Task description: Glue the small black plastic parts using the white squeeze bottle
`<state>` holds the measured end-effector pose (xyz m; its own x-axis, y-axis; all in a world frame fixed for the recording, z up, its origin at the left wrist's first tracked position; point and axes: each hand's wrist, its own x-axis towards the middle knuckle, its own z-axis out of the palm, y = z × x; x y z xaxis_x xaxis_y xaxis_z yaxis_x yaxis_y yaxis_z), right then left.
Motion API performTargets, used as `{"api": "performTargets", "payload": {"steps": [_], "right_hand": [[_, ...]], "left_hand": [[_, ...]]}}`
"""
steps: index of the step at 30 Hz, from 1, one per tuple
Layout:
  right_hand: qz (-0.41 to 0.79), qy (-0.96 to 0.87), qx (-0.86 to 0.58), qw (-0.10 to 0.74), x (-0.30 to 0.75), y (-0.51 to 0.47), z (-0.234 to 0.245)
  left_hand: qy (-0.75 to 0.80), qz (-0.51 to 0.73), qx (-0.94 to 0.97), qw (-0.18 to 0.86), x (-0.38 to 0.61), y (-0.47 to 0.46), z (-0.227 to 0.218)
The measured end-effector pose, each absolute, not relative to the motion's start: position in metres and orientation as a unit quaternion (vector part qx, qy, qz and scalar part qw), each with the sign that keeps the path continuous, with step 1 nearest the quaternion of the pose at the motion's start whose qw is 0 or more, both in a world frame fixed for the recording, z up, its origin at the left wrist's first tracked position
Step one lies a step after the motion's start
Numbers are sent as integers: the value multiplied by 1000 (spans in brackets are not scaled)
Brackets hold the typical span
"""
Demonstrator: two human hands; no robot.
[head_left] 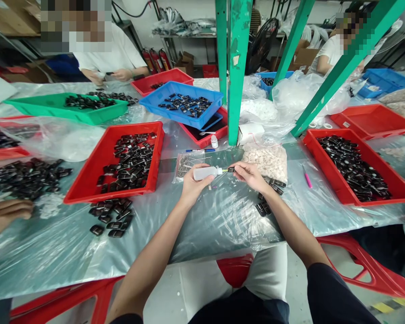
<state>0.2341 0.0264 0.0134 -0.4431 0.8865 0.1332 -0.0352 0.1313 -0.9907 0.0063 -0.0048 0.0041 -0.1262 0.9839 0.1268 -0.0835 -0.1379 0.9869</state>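
My left hand [195,185] is wrapped round a translucent squeeze bottle [204,173] lying on its side, its thin yellowish nozzle tip pointing right. Between the fingertips of my right hand [249,174] is a small black plastic part [231,169], and the nozzle tip meets it or almost touches it. What kind of part it is, I cannot tell. Under my right wrist lie several similar black parts [263,208]. A clear bag of pale small pieces [268,159] sits just behind that hand. Beyond my left hand is a clear bag of thin metal pins [188,165].
Red trays [113,197] [344,203] of black parts stand left and right. A blue tray [178,118] is stacked behind, near a green post [238,90]. A small white bottle [214,141], a blue pen [200,150] and a pink pen [307,177] lie about. A co-worker's hand [8,216] is at left.
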Motion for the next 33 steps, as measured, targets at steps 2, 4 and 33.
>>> {"api": "performTargets", "payload": {"steps": [2, 4, 33], "right_hand": [[577, -630, -328, 403, 231, 26, 9], [585, -631, -322, 394, 228, 25, 5], [614, -630, -313, 360, 215, 17, -9]], "left_hand": [[463, 603, 435, 483, 6, -3, 2], [453, 621, 402, 497, 6, -1, 0], [447, 652, 391, 471, -2, 3, -3]]}}
